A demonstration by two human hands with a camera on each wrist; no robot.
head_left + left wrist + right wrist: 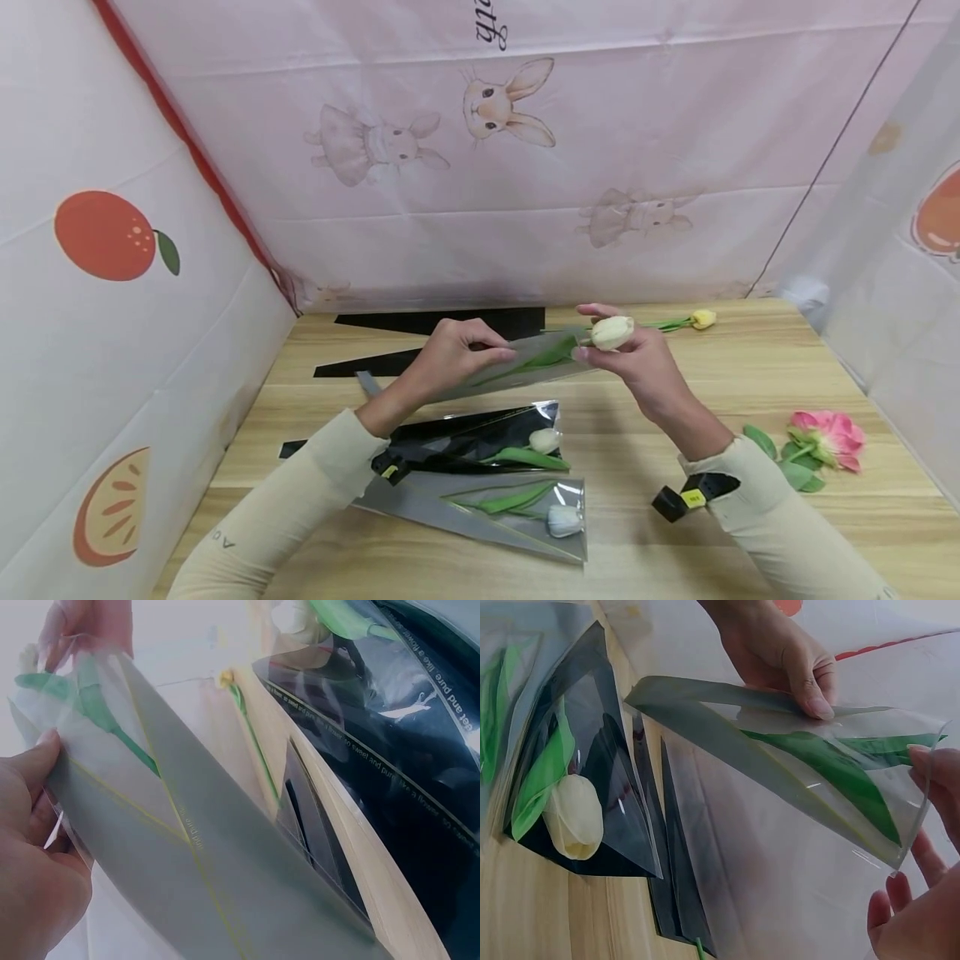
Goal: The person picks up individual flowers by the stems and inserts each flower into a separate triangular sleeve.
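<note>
My left hand (465, 350) pinches the side of a grey flower sleeve (187, 855) with a clear front, held up over the table. A white tulip (612, 332) has its green leaves (832, 769) inside this sleeve, while its bloom shows beyond the mouth, against my right hand (645, 362). The thumb and fingers of that hand grip across the sleeve's mouth, spread to its two corners. In the right wrist view the bloom is hidden.
Nearer me lie a black sleeve (442, 433) and a grey sleeve (408, 492), each with a pale tulip inside. Flat black sleeves (480, 320) lie at the back, a yellow tulip (703, 319) beside them. A pink flower (832, 437) rests at the right. Printed cloth walls (450, 233) enclose the table.
</note>
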